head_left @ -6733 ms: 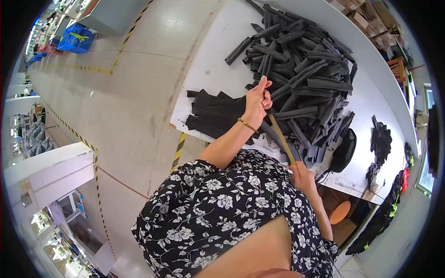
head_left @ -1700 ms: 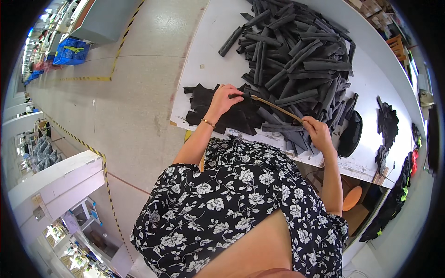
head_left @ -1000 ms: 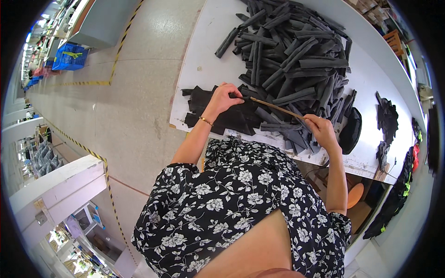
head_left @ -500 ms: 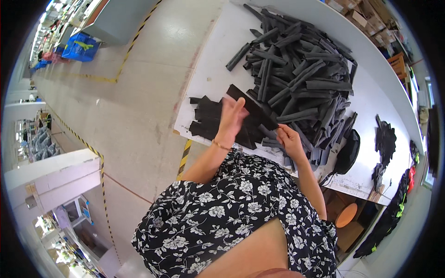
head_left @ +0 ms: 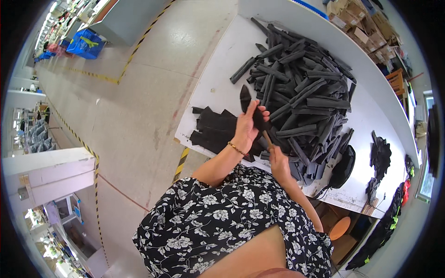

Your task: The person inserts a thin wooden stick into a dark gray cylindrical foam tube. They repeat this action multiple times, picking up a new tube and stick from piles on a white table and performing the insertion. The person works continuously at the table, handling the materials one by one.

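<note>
My left hand [head_left: 246, 128] is wrapped round a narrow black cloth piece [head_left: 245, 96], whose pointed end sticks up past the thumb. Closer to my body, my right hand [head_left: 279, 164] grips a thin tan wooden stick [head_left: 267, 138]. The stick's far end meets the lower end of the cloth; whether it goes inside I cannot tell. Under and left of my left hand lie flat black cloth pieces [head_left: 214, 124] at the table edge. Just beyond both hands rises a big heap of dark grey cloth tubes [head_left: 296, 83].
The white table [head_left: 371, 109] has a raised panel along its far side. On its right lie a black rounded object [head_left: 344, 167] and a bunch of black scraps [head_left: 381, 155]. An orange round stool [head_left: 340, 228] stands below. Cardboard boxes [head_left: 359, 21] are stacked behind.
The black cloth, earlier stretched flat between both hands, is now gathered narrow in my left hand. My right hand has moved nearer my body, and the wooden stick now shows in it.
</note>
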Demonstrator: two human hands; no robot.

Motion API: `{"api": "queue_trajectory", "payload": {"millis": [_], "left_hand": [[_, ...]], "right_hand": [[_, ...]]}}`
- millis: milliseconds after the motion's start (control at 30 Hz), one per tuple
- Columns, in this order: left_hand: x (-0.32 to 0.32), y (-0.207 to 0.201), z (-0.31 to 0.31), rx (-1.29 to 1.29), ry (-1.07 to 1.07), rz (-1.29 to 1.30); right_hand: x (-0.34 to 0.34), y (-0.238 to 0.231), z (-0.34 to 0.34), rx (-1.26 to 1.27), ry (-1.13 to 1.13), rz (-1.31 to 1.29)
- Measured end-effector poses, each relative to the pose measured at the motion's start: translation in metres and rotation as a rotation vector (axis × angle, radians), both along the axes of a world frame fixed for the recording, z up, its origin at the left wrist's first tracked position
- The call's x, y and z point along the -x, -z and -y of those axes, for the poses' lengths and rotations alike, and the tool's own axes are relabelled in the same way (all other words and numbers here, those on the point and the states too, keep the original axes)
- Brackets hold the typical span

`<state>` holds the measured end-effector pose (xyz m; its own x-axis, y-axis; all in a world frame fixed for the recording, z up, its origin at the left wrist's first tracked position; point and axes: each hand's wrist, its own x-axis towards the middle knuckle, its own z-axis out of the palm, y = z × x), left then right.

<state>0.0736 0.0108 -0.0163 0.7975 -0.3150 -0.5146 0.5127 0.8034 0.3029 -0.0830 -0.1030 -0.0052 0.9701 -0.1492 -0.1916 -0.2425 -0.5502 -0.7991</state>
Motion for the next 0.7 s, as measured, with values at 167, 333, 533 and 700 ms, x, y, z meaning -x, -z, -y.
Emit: {"api": "queue_trajectory", "payload": {"millis": [167, 333, 533, 700], "left_hand": [[-0.016, 0.002, 0.001, -0.149, 0.035, 0.016], [-0.029, 0.013, 0.010, -0.150, 0.126, 0.093], [-0.011, -0.014, 0.046, -0.214, 0.287, 0.321], [0.016, -0.061, 0.080, -0.201, 0.262, 0.123]], "right_hand": [[0.033, -0.010, 0.019, 0.101, -0.173, -0.114], [0.059, -0.053, 0.034, 0.082, -0.244, -0.093], [0.084, -0.087, 0.037, 0.182, -0.208, -0.097], [0.059, -0.052, 0.045, 0.057, 0.055, 0.120]]}}
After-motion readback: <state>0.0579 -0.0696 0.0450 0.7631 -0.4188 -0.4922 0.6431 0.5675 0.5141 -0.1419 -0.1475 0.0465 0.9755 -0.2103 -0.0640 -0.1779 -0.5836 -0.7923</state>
